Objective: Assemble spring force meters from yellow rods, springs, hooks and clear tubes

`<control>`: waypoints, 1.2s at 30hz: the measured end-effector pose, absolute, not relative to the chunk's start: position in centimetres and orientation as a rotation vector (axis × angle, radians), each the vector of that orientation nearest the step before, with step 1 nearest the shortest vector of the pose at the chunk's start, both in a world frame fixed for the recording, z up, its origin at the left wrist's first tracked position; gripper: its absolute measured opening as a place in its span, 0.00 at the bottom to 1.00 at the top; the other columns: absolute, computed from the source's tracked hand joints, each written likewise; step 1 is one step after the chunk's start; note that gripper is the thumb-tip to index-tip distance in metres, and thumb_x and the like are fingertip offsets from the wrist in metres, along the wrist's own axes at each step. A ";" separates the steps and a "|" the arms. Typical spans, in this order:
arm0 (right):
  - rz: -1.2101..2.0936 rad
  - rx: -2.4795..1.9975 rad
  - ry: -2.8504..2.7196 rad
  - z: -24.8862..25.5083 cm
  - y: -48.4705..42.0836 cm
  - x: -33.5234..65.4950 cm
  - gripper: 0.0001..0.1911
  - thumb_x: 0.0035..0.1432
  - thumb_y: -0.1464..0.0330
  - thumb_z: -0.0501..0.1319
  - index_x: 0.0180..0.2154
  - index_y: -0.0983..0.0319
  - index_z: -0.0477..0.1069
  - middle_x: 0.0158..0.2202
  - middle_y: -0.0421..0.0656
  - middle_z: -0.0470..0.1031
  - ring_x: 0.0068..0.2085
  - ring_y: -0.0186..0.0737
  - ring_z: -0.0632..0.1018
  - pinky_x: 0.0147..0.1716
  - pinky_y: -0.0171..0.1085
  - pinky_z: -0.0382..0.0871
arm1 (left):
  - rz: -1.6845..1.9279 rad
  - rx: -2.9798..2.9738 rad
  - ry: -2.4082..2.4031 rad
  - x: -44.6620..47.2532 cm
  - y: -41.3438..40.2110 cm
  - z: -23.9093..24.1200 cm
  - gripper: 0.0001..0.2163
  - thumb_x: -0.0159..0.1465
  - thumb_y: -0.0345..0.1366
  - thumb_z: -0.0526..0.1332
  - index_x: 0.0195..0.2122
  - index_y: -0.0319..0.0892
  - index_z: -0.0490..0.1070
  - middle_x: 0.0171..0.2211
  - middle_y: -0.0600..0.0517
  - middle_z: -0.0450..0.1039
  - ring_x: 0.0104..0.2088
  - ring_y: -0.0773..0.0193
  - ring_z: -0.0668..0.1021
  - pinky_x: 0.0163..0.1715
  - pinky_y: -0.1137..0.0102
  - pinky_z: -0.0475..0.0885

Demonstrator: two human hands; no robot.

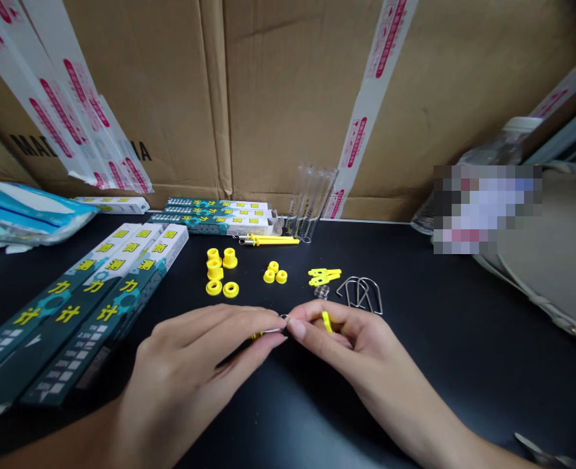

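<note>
Between the thumb and fingers of my left hand is a thin metal spring, with a bit of yellow showing under the fingers; most of it is hidden. My right hand pinches a small wire loop at the spring's end, and the fingertips of both hands nearly meet. A yellow plastic clip is tucked in the curled fingers of my right hand. Just beyond it lie similar yellow clips, small coil springs and bent wire hooks.
Yellow collars, flat rings and small caps sit mid-table. Behind are yellow rods, clear tubes and boxes. More boxes lie left; a bottle, bag and scissors-like metal tip are right.
</note>
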State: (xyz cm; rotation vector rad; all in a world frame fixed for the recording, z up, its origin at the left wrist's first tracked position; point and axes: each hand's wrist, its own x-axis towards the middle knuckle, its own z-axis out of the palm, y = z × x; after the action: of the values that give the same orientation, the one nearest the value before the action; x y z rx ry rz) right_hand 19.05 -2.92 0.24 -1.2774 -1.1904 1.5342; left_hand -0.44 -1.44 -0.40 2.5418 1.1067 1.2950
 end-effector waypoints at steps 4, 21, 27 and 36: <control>1.529 -1.289 -1.149 0.1 -3.0 19.0 0.17 0.50 0.52 0.72 0.35 0.58 0.81 0.26 0.36 0.68 0.29 0.33 0.61 0.25 0.30 0.54 | 1.335 2.600 1.130 -0.5 -1.2 -0.6 0.07 0.67 0.33 0.64 0.44 0.51 0.75 0.40 0.63 0.84 0.36 0.72 0.84 0.46 0.80 0.75; 1.681 -1.127 -1.157 0.3 -3.1 19.1 0.12 0.57 0.57 0.70 0.40 0.54 0.83 0.33 0.40 0.77 0.39 0.38 0.73 0.37 0.33 0.67 | 1.242 2.599 1.228 -0.6 -0.9 0.6 0.05 0.62 0.30 0.63 0.36 0.48 0.75 0.31 0.62 0.84 0.30 0.69 0.85 0.34 0.78 0.77; 1.647 -1.178 -1.221 0.3 -3.4 19.2 0.12 0.58 0.57 0.69 0.41 0.56 0.82 0.23 0.33 0.57 0.26 0.31 0.58 0.26 0.31 0.55 | 1.134 2.514 1.300 -0.4 -1.1 1.1 0.05 0.59 0.30 0.63 0.33 0.49 0.75 0.29 0.63 0.82 0.26 0.70 0.82 0.33 0.78 0.76; 1.526 -1.279 -1.325 0.1 -3.0 19.1 0.14 0.62 0.57 0.63 0.45 0.56 0.76 0.23 0.33 0.53 0.26 0.34 0.55 0.23 0.32 0.49 | 1.042 2.319 1.281 -0.5 -0.8 1.0 0.07 0.57 0.27 0.64 0.31 0.48 0.74 0.27 0.66 0.79 0.24 0.73 0.81 0.32 0.80 0.73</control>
State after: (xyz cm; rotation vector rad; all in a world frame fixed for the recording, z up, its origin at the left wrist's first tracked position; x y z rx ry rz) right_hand 19.12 -2.96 0.10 -1.2786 -1.3246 1.5262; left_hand -0.51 -0.77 0.95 2.3189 1.2812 1.0416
